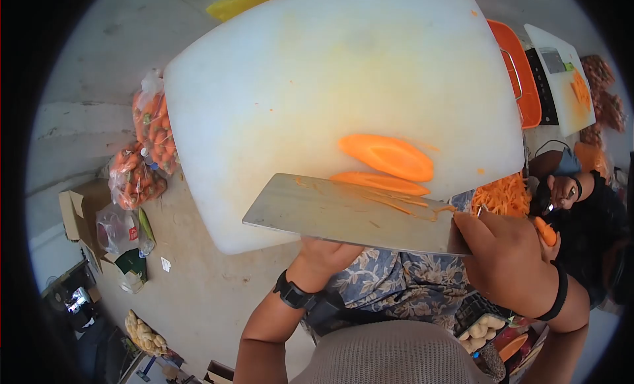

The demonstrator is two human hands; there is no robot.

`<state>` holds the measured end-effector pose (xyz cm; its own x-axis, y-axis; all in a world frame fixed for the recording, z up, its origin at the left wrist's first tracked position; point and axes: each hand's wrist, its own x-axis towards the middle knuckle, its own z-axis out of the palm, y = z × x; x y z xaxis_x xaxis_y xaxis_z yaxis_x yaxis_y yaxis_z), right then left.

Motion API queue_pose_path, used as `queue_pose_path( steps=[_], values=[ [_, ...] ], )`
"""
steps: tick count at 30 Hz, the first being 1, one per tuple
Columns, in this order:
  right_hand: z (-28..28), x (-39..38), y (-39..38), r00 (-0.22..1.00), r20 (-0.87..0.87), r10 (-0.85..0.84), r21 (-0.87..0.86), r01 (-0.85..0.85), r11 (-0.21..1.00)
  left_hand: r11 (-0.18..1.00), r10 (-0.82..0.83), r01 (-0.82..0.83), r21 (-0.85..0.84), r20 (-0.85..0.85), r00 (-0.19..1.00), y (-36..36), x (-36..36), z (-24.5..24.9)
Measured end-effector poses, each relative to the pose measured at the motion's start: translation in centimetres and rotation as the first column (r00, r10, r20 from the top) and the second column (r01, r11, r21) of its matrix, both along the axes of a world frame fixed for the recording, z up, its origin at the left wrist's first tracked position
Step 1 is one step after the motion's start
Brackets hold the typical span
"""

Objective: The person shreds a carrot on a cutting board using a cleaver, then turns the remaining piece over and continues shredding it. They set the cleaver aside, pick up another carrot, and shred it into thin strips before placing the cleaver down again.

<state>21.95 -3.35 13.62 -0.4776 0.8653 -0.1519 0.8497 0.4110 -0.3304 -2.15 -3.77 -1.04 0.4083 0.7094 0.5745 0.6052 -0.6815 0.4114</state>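
My right hand is wrapped round the handle end of a broad cleaver, its blade reaching left across the near edge of a white cutting board. Thin carrot strips cling to the blade. Just beyond it, a wide carrot slice lies flat on the board. A second carrot slice is partly covered by the cleaver. My left hand is behind the blade at the board's near edge; its fingers are hidden.
Shredded carrot is heaped right of the board, near an orange tub. A co-worker's hand is close on the right, beside a carrot. Bagged carrots and a cardboard box stand on the left.
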Motion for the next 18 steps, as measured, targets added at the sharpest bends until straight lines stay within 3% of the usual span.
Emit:
queue_pose_path(
  steps=[3,5,6,8,9,12,18],
  values=[
    [0.4,0.3,-0.5,0.999,0.028,0.024,0.005,-0.024,1.000,0.994,-0.019,0.025,-0.104,0.060,0.998,-0.8,-0.2,-0.4],
    [0.7,0.7,-0.7,0.999,0.023,0.030,0.006,-0.030,1.000,0.813,0.023,0.055,-0.579,0.126,0.992,-1.7,-0.4,-0.9],
    [0.8,0.9,-0.7,0.998,0.052,0.042,0.011,-0.043,0.999,0.810,0.024,0.055,-0.584,0.127,0.992,-2.1,-0.7,-1.3],
    [1.0,1.0,-0.9,0.995,0.083,0.053,0.013,-0.055,0.998,0.415,0.080,0.256,-0.873,0.315,0.946,-2.7,-1.3,-2.1],
    [1.1,1.0,-0.9,0.995,0.078,0.054,-0.004,-0.054,0.999,0.252,0.140,0.312,-0.916,0.354,0.925,-2.8,-1.5,-2.2],
    [1.0,1.0,-1.2,0.996,0.077,0.047,-0.056,-0.042,0.998,0.285,0.100,0.337,-0.897,0.377,0.921,-2.8,-1.5,-2.3],
    [1.5,1.0,-0.2,0.986,0.144,0.079,-0.162,-0.055,0.985,0.671,-0.150,0.274,-0.689,0.235,0.960,-1.9,-1.7,-1.2]
  ],
)
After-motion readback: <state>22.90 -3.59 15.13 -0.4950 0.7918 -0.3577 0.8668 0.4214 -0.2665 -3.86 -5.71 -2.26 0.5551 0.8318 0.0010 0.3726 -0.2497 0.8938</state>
